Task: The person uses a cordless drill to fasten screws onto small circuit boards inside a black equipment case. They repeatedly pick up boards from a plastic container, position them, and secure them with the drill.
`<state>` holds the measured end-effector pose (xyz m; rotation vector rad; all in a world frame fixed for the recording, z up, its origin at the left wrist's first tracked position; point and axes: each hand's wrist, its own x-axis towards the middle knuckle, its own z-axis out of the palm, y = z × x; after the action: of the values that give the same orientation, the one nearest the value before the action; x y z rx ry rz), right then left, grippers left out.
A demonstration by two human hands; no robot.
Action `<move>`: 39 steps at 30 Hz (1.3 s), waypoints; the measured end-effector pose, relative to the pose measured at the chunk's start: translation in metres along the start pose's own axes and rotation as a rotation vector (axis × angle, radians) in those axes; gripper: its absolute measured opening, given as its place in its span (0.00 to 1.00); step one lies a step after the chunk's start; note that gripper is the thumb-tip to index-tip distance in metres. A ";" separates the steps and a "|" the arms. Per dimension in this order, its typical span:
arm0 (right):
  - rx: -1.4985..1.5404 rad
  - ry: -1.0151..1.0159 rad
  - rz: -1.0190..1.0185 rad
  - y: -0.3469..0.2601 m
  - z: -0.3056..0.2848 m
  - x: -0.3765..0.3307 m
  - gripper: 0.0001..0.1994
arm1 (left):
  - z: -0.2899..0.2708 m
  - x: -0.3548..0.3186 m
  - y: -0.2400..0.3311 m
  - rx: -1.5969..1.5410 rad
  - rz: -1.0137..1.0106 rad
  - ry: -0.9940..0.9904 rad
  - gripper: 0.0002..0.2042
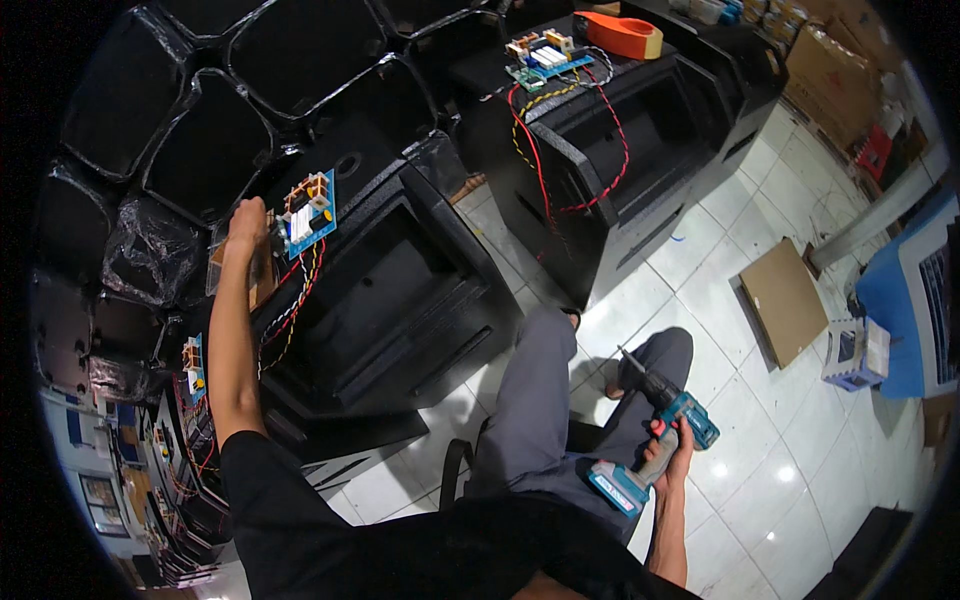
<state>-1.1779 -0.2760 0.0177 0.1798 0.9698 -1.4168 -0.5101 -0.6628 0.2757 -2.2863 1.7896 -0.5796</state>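
Note:
My right hand [672, 450] is closed around the grip of a teal and grey cordless drill [688, 415], held above my lap. Its long bit points up and to the left, and a battery pack sits at its base. At the left, my left hand [247, 222] has its fingers bent together over a small brown open box [263, 278]; what they hold is hidden. Just right of that hand, a blue circuit board [312, 215] with coils and capacitors rests on a black speaker cabinet [400, 290]. Red, yellow, black and white wires run down from the board.
Another black cabinet [600, 150] stands ahead, carrying a wired circuit board [550, 55] and an orange tape dispenser [618, 36]. Plastic-wrapped black cabinets [300, 65] are stacked behind. On the tiled floor at right lie a flat cardboard piece [785, 302] and a small box [856, 355].

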 end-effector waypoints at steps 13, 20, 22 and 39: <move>-0.033 -0.043 -0.076 0.000 0.006 0.007 0.19 | -0.116 -0.097 0.011 -0.127 -0.128 0.432 0.11; -0.094 -0.021 -0.111 0.004 -0.001 0.008 0.17 | -0.094 -0.176 0.034 -0.669 -0.066 0.234 0.12; -0.125 -0.011 -0.112 0.004 0.007 0.010 0.17 | -0.063 -0.196 0.047 -0.745 -0.066 0.147 0.11; -0.193 0.088 -0.161 0.000 0.025 -0.001 0.17 | 0.078 -0.151 0.163 -0.629 -0.162 -0.053 0.11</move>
<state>-1.1661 -0.2915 0.0337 0.0207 1.2092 -1.4603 -0.6534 -0.5675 0.1147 -2.8223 1.9780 0.0489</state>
